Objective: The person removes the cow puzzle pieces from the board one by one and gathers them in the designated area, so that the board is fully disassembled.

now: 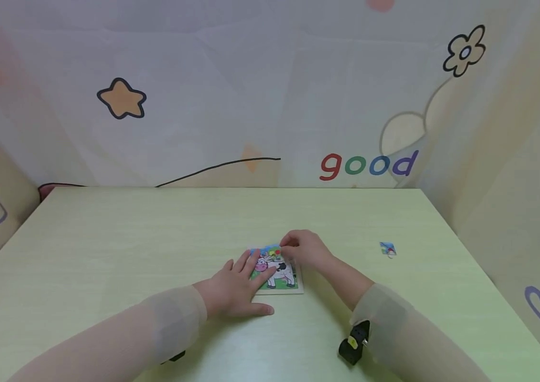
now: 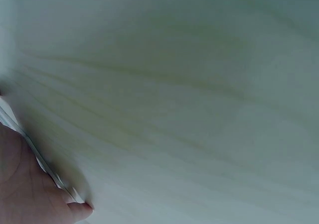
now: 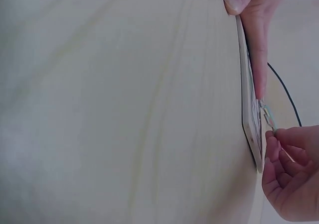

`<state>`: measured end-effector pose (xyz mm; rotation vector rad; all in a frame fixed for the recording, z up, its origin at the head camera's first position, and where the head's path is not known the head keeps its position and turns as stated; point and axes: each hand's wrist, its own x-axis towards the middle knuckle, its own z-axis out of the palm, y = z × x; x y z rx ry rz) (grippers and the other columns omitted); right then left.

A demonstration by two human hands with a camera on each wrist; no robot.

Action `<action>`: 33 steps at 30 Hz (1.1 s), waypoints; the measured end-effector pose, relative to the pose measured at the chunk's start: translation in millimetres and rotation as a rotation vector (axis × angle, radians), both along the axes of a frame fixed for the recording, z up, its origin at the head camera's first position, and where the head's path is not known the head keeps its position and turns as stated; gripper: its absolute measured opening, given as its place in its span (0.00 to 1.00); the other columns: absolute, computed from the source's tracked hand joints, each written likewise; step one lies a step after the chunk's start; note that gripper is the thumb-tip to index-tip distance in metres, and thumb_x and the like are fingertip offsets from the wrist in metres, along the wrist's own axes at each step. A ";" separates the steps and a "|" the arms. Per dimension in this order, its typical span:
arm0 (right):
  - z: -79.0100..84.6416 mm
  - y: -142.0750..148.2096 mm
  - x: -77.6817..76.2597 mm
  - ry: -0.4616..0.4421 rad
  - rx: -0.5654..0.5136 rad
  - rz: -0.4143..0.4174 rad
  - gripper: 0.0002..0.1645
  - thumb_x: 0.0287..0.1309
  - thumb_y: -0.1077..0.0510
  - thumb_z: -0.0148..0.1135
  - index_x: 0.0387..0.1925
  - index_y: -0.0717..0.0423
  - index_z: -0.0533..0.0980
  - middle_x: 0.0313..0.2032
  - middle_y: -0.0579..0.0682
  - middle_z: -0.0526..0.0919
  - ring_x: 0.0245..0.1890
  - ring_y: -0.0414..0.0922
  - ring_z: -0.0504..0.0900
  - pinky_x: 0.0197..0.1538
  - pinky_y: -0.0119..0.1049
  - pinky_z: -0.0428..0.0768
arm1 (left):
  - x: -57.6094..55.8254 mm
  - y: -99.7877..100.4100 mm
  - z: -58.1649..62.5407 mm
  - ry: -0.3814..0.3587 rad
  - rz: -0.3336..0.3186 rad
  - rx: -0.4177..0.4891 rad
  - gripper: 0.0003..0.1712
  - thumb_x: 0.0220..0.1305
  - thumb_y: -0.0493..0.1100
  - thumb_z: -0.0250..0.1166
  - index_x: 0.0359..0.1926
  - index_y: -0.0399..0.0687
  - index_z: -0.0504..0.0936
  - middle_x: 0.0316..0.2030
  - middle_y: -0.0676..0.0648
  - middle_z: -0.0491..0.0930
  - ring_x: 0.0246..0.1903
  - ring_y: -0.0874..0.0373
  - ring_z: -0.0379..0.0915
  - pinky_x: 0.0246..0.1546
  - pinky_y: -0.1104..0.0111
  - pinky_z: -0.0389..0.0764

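A small jigsaw puzzle (image 1: 281,277) with a cartoon cow on green lies on the table, set in a flat pale frame. My left hand (image 1: 233,289) spreads over its left side, fingers straight, palm low by the near left corner. At the far right corner my right hand (image 1: 309,250) pinches a thin puzzle piece (image 3: 269,118) between thumb and fingertips. In the right wrist view that piece stands tilted up from the board (image 3: 247,92), right by a left fingertip. Its printed face is hidden. The left wrist view catches only part of the left hand (image 2: 30,189) along the board's edge.
A loose puzzle piece (image 1: 387,249), blue and red, lies on the pale wooden table (image 1: 131,239) to the right. Printed cloth walls (image 1: 212,95) stand behind and at both sides. A black wrist camera (image 1: 354,342) hangs below the right sleeve.
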<state>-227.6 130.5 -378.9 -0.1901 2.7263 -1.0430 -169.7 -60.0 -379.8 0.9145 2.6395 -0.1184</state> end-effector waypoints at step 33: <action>10.7 83.9 5.5 -0.056 -0.107 -0.073 0.11 0.61 0.59 0.59 0.43 0.62 0.78 0.38 0.53 0.81 0.35 0.46 0.77 0.43 0.38 0.78 | -3.2 -1.3 -11.4 0.023 -0.016 0.005 0.49 0.56 0.79 0.39 0.73 0.64 0.43 0.72 0.39 0.33 0.70 0.41 0.29 0.62 0.46 0.52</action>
